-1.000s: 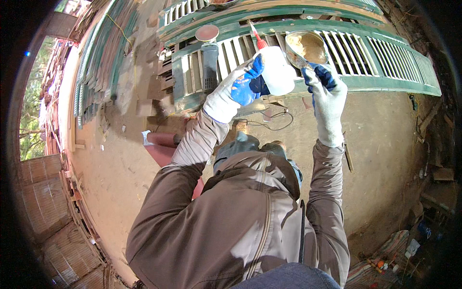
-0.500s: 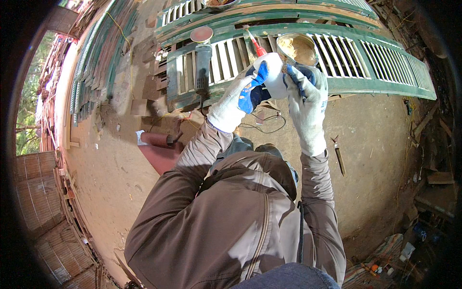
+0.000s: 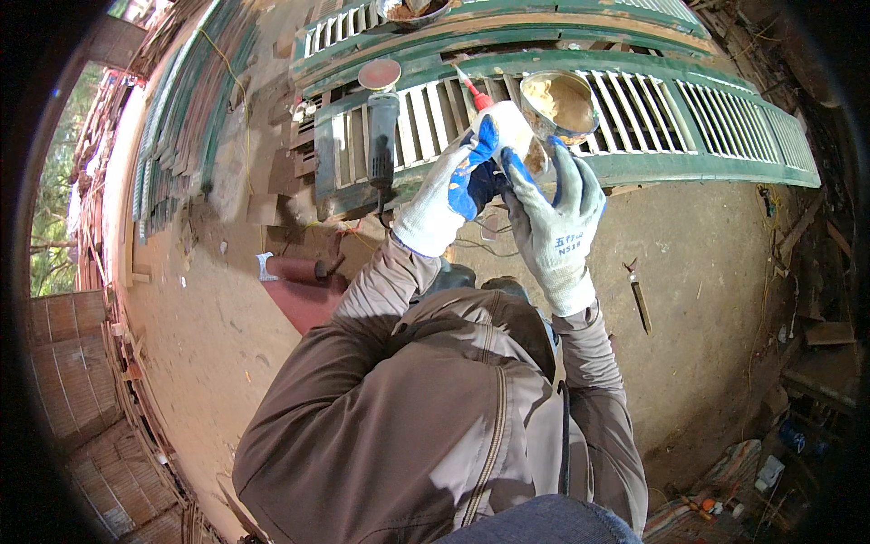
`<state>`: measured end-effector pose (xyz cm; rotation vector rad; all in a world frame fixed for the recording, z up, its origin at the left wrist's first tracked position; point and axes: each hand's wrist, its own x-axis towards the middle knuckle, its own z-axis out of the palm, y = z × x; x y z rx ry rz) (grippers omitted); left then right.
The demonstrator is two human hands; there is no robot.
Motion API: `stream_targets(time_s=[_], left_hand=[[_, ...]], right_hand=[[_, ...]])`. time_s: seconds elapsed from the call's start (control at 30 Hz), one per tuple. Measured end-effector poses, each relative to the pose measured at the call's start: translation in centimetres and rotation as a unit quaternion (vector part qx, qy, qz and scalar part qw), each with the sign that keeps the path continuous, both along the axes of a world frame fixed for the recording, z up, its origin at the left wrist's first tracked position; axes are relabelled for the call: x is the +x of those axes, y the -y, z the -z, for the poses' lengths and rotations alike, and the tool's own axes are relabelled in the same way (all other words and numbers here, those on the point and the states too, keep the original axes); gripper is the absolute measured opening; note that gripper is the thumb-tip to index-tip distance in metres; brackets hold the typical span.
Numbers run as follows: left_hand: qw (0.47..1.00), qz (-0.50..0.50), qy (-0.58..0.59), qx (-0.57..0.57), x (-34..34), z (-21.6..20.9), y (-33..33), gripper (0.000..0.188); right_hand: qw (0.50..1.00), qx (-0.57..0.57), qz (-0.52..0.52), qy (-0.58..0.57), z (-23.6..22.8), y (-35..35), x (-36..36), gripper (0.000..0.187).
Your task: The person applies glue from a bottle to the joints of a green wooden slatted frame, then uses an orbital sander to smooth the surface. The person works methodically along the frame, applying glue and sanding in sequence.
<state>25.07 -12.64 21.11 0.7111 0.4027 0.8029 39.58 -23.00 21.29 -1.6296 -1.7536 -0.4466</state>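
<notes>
My left hand [image 3: 458, 186], in a white glove with a blue palm, is closed around a white squeeze bottle [image 3: 514, 127] with a red pointed nozzle [image 3: 477, 93]. The bottle is tilted, its nozzle toward the far left. Close to its lower end is my right hand [image 3: 557, 204], similarly gloved, with its fingers apart. Whether its fingertips touch the bottle I cannot tell. Just beyond my right hand, a metal bowl [image 3: 589, 120] of pale, creamy paste sits on the green louvred shutter [image 3: 707, 163].
A grey power sander [image 3: 382, 136] with a round pad lies across the shutter's left part. Another bowl [image 3: 412, 11] stands on a farther shutter. On the floor are a roll of red sandpaper [image 3: 299, 269], pliers-like tool [image 3: 640, 299] and cables. Stacked green slats [image 3: 186, 118] fill the far left.
My right hand has shifted left and nearer to me, and its fingers have spread from their earlier hold at the bottle. The left hand keeps its grip; the bottle's angle has changed slightly.
</notes>
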Motion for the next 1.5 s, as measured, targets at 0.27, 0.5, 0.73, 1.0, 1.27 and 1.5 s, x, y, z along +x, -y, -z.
stream_targets(time_s=[0.27,0.5,0.73,1.0,1.27,1.5], left_hand=[[1.000,-0.003,-0.025,0.001,-0.9,-0.9,0.6,0.053],[0.999,0.007,-0.040,0.026,-0.6,-1.7,0.9,0.059],[0.999,-0.008,-0.039,0.019,-1.3,-0.3,0.9,0.057],[1.000,0.011,0.008,-0.017,-1.7,-0.1,0.9,0.057],[0.999,-0.012,-0.039,0.000,-2.0,-0.2,1.1,0.063],[0.999,-0.037,-0.007,-0.020,-2.7,0.5,0.2,0.060]], right_hand=[[0.969,-0.031,-0.093,-0.228,-0.1,-0.3,0.7,0.056],[0.980,-0.028,-0.097,-0.173,-0.5,-1.1,0.4,0.062],[0.996,-0.033,-0.046,-0.064,-0.2,-0.6,0.0,0.068],[0.998,-0.047,-0.044,-0.023,0.2,0.2,-0.1,0.069],[0.980,-0.049,-0.085,-0.174,0.3,-1.2,1.1,0.073],[0.984,-0.031,-0.094,-0.149,0.7,-1.8,1.6,0.072]])
